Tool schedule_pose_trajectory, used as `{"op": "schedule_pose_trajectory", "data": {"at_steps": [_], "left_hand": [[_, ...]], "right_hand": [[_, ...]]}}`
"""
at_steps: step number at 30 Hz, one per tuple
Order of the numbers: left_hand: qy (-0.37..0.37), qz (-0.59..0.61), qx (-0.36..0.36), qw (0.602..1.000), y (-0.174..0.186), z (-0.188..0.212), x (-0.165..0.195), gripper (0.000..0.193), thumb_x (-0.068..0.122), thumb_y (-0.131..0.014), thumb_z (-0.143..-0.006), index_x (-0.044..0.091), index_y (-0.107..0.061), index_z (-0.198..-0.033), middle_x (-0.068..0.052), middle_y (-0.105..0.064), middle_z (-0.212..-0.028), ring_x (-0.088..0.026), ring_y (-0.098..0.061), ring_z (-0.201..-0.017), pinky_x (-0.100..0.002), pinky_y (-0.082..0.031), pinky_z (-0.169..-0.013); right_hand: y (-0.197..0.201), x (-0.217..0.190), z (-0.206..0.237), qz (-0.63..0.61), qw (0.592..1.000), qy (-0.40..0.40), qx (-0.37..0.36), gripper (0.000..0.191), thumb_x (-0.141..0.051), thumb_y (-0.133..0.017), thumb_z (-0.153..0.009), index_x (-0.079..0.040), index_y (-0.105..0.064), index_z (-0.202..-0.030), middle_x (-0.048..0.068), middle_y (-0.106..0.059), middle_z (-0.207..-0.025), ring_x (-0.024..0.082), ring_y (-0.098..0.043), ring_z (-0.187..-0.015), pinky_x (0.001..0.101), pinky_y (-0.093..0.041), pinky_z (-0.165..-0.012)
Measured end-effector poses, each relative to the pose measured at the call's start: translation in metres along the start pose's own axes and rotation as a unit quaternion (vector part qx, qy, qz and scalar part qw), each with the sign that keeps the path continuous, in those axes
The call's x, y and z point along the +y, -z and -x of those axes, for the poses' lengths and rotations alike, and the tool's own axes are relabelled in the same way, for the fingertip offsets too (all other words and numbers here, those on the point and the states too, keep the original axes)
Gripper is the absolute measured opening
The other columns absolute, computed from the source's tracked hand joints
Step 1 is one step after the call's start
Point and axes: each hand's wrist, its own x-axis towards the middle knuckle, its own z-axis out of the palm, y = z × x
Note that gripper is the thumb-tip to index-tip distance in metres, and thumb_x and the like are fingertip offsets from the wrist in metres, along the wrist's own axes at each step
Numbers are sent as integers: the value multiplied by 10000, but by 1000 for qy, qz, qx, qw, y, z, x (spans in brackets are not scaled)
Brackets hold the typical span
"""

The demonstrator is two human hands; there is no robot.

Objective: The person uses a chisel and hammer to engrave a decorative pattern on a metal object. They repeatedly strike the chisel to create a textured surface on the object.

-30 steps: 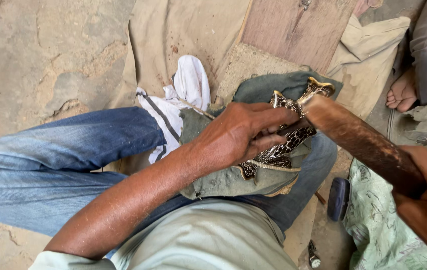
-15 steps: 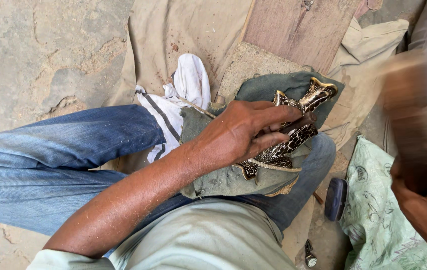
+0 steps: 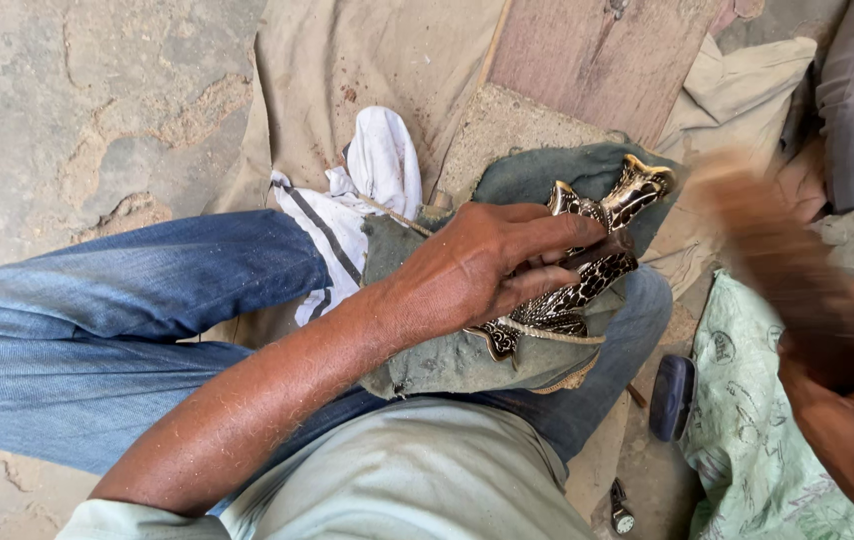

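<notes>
My left hand (image 3: pixel 482 270) presses down on an ornate dark metal piece with gold edges (image 3: pixel 597 245). The piece lies on a grey-green cloth (image 3: pixel 467 355) over my knee. At the right edge my right hand (image 3: pixel 852 430) grips a long brown rusty tool (image 3: pixel 782 265), blurred by motion, raised to the right of the metal piece and clear of it.
My legs in blue jeans (image 3: pixel 117 320) stretch left over a sandy floor (image 3: pixel 87 120). A white striped rag (image 3: pixel 367 190) lies behind the knee. A wooden board (image 3: pixel 602 55), tan sacking (image 3: pixel 367 60), a green printed sack (image 3: pixel 747 420) and a dark small object (image 3: pixel 671 397) surround me.
The brown tool was resting on the metal piece, then swung up and off to the right. My left hand has stayed on the piece.
</notes>
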Motion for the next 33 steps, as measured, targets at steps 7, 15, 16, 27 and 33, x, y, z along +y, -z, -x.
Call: {"op": "schedule_pose_trajectory", "data": {"at_steps": [7, 15, 16, 27, 33], "left_hand": [[-14, 15, 2, 1000, 3, 0, -1, 391, 244, -699, -1021, 104, -616, -1376, -121, -736, -1169, -284, -768, -968, -386, -619, -830], [-26, 28, 10, 999, 5, 3, -4, 391, 229, -701, -1031, 99, -596, -1385, -128, -720, -1148, -315, -748, -989, -409, -599, -833], [-22, 27, 9, 999, 5, 4, -5, 390, 227, -699, -1033, 101, -597, -1388, -124, -720, -1136, -312, -749, -983, -410, -598, -830], [-73, -5, 18, 997, -3, 9, -10, 308, 241, -654, -1069, 147, -621, -1361, -50, -738, -1113, -179, -745, -959, -314, -628, -800], [2, -12, 76, 997, 1, 7, 2, 357, 188, -729, -999, 99, -623, -1328, -69, -737, -1058, -147, -729, -886, -317, -610, -729]], "right_hand": [[-10, 29, 4, -224, 973, -53, 26, 361, -18, -661, -925, -1, -638, -1286, 111, -629, -940, 180, -650, -787, 309, -546, -786], [-3, 10, 7, -32, 997, 63, 40, 360, -40, -650, -939, 27, -623, -1292, 125, -618, -973, 177, -625, -823, 298, -519, -786], [0, 5, 6, -34, 996, 65, 48, 360, -43, -649, -941, 31, -621, -1292, 127, -617, -977, 177, -622, -828, 297, -515, -786], [-11, 18, 33, -68, 985, 102, 125, 454, 9, -736, -891, 47, -556, -1306, 125, -651, -1074, 174, -624, -998, 308, -513, -868], [-24, 66, 20, -116, 989, -77, 45, 181, -33, -764, -1043, 27, -594, -1044, 153, -643, -837, 197, -617, -735, 370, -509, -699]]}}
